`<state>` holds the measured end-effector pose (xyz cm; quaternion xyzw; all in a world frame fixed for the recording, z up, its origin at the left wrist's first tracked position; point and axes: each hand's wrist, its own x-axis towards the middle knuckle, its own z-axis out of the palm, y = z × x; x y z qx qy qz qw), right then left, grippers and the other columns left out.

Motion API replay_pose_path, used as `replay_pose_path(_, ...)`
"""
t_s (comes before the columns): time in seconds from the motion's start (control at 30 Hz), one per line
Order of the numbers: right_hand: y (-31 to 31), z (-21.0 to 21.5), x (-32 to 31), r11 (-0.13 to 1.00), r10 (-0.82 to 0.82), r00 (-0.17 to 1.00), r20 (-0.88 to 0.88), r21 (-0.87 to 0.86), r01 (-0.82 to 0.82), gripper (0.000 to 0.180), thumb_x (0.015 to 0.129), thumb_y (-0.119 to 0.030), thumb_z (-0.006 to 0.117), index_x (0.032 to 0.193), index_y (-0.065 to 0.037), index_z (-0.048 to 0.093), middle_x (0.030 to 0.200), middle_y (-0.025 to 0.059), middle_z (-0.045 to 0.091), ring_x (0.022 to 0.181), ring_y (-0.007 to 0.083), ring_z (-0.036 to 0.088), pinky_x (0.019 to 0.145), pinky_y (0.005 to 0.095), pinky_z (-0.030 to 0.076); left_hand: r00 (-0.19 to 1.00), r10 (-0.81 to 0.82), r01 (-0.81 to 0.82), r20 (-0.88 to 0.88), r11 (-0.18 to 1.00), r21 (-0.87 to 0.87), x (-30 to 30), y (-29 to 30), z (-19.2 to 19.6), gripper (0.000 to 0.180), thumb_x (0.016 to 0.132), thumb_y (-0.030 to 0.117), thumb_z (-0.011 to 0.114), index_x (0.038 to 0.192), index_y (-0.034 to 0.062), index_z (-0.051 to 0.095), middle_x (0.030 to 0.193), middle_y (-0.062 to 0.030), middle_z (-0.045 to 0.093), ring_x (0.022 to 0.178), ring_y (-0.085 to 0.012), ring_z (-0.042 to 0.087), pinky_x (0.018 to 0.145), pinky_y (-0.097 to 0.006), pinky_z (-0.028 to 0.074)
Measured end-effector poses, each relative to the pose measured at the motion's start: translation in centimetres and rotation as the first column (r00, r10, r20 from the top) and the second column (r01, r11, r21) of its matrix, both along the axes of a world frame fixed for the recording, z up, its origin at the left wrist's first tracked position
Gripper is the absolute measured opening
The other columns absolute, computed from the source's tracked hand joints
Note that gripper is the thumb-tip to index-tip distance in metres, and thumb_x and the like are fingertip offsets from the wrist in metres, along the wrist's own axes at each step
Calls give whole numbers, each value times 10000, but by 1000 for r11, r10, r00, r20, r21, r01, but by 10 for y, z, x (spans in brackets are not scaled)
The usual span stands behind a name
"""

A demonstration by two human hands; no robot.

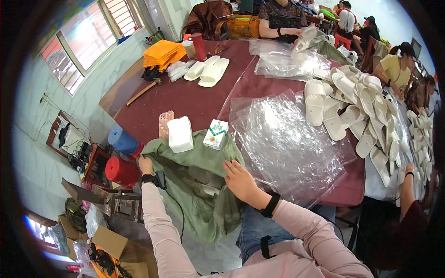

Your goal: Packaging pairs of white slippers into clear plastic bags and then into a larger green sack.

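Note:
A green woven sack (185, 162) drapes over the near table edge and hangs down in front of me. My left hand (146, 167) is closed on its left edge. My right hand (243, 184) lies against the sack's right side, back up, fingers stretched out; its thumb is hidden. Whitish items (204, 189), too shaded to make out, show inside the sack's mouth. Just beyond the sack are a stack of white tissues (180, 134), a pink patterned phone (165, 124) and a white-and-green carton (216, 135).
Clear plastic bags (287, 143) spread to the right, beside a heap of cream slippers (357, 102). A hammer (143, 91), orange folded bags (162, 54) and a slipper pair (213, 72) lie farther back. Red stool (121, 172) stands left. Co-workers sit around; one hand (409, 167) reaches in right.

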<state>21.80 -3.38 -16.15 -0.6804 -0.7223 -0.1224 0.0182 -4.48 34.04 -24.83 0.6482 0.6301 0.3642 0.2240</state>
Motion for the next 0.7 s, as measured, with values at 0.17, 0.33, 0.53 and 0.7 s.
replay_pose_path(0.17, -2, -1, -10, 995, 75, 997, 33, -68, -73, 233, 827, -179, 554, 969, -49, 685, 1361, 165, 456, 1310, 286, 356, 1138, 418, 183, 992, 42, -49, -122, 997, -58, -23, -20, -20, 351, 896, 217, 461, 914, -108, 593, 959, -337, 582, 949, -485, 549, 790, -500, 421)
replay_pose_path(0.33, -5, -6, -1, 996, 67, 997, 23, -64, -66, 171, 777, -148, 567, 834, -63, 704, 1321, 162, 499, 1287, 264, 392, 1137, 412, 199, 994, -103, 99, -22, 986, -131, -11, -63, -6, 481, 931, 357, 482, 961, -111, 590, 963, -311, 601, 933, -469, 555, 788, -467, 417)
replay_pose_path(0.53, 2, -5, -7, 997, 71, 997, -35, -29, -72, 173, 763, -150, 571, 818, -73, 716, 1278, 142, 534, 1273, 259, 406, 1137, 404, 197, 998, -36, 27, -58, 988, -155, -43, -152, -6, 834, 829, 470, 622, 1401, -18, 259, 1376, -261, 364, 1278, -380, 350, 1029, -413, 306)
replay_pose_path(0.7, 0, -12, 14, 997, 48, 997, -56, 62, -45, 181, 749, -147, 569, 812, -65, 717, 1253, 143, 549, 1272, 264, 407, 1138, 400, 188, 897, -9, -258, -443, 801, -539, -19, -297, -22, 1205, 680, 535, 751, 1454, 26, -20, 1464, -300, 137, 1345, -422, 196, 1064, -524, 223)
